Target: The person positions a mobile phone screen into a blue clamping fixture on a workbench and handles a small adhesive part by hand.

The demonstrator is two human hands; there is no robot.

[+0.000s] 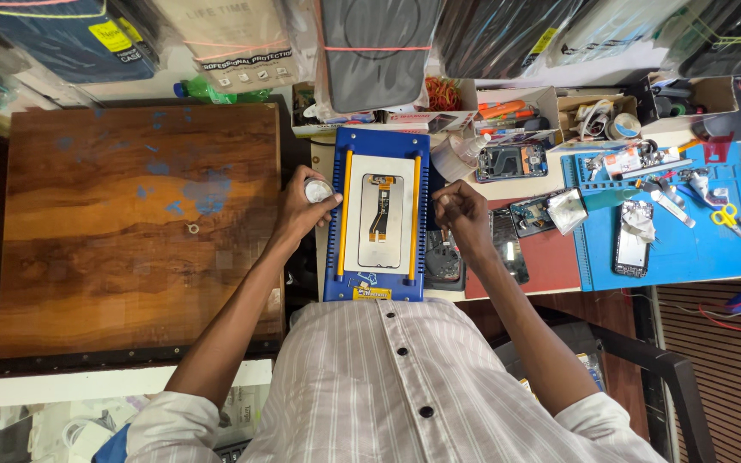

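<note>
Right now your left hand [304,206] is closed around a small white round container [318,190], held just off the left edge of the blue fixture [376,141], while your right hand [460,210] sits curled shut just off the fixture's right edge, fingers pinched together; whether it grips anything there is too small to tell. The two hands are apart, with the fixture between them. On that fixture lies the phone screen panel [380,249], back side up, with its orange flex cable [378,206] running down its middle. The panel's long axis runs away from your body, parallel to the two yellow rails [345,214] that flank it. It lies between your hands and roughly level with them; your left hand is to its left, your right hand to its right, and neither touches it. Both hands look about equally near. Further left is a worn wooden board [139,231] with blue paint flecks. Further right, a blue work mat [688,249] carries a second phone [632,240], yellow-handled scissors [725,216] and scattered small parts, and open cardboard boxes [593,116] stand behind.
</note>
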